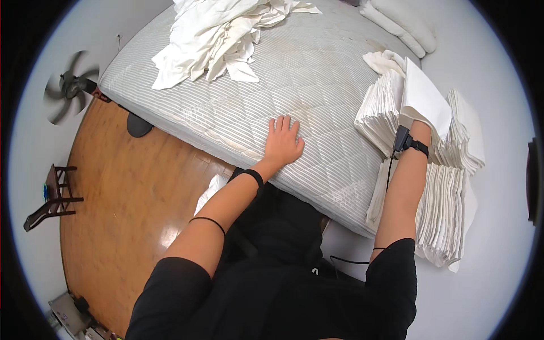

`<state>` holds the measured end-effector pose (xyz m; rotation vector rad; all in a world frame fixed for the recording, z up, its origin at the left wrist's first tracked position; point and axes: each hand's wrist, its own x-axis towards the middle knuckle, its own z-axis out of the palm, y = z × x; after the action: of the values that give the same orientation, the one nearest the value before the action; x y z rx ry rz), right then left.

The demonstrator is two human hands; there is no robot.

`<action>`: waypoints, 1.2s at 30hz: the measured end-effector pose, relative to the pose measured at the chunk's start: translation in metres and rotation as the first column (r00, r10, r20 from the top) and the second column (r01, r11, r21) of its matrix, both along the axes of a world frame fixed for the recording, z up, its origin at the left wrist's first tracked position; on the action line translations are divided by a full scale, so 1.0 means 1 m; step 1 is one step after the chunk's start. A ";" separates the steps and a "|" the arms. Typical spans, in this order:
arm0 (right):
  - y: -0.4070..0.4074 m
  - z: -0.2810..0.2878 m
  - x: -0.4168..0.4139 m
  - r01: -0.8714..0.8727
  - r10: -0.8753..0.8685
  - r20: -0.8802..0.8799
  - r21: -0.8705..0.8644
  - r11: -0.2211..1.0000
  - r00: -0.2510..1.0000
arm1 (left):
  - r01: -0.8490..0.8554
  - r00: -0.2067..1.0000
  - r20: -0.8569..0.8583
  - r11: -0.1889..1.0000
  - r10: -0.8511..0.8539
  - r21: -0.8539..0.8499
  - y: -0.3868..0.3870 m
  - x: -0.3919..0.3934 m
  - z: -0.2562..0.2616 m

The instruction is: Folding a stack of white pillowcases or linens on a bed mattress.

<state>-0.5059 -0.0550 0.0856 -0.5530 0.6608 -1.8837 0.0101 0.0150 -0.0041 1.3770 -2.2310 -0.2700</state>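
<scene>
My left hand lies flat, palm down, on a striped quilted mattress, its fingers apart and holding nothing. At the right, my right hand is hidden from the wrist on beneath a folded white cloth; only the wrist, with a black strap and a small device on it, shows. Around that wrist stand stacks of folded white cloths, and another stack is just left of the raised cloth. A loose heap of crumpled white cloths rests on the far left part of the mattress.
Rolled white bedding lies at the far right corner, against the wall. On the left are a fan, a dark wooden chair and a round black object by the mattress edge. A black cable hangs from the wrist device.
</scene>
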 end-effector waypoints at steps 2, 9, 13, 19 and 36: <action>0.013 0.012 0.026 -0.003 0.003 -0.016 0.001 1.000 1.000 | 0.011 1.000 -0.013 1.000 -0.011 -0.005 0.001 -0.008 0.001; 0.007 0.042 0.066 0.040 -0.041 -0.011 -0.025 0.999 0.999 | 0.046 0.998 -0.036 0.999 -0.045 0.010 0.000 -0.028 0.008; -0.023 0.067 0.051 0.087 -0.087 -0.002 -0.046 0.995 0.996 | 0.052 0.998 -0.041 0.999 -0.052 0.004 0.000 -0.034 0.015; -0.020 0.091 0.029 0.128 -0.127 0.013 -0.073 0.989 0.992 | 0.047 0.998 -0.052 0.999 -0.048 -0.010 -0.001 -0.037 0.011; -0.004 0.059 0.100 0.097 -0.081 0.183 -0.076 0.992 0.980 | 0.014 1.000 -0.002 1.000 -0.014 -0.010 0.000 -0.012 0.003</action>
<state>-0.4057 -0.0592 0.1446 -0.4064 0.4957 -2.0259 -0.0022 0.0155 -0.0012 1.3560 -2.2384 -0.2644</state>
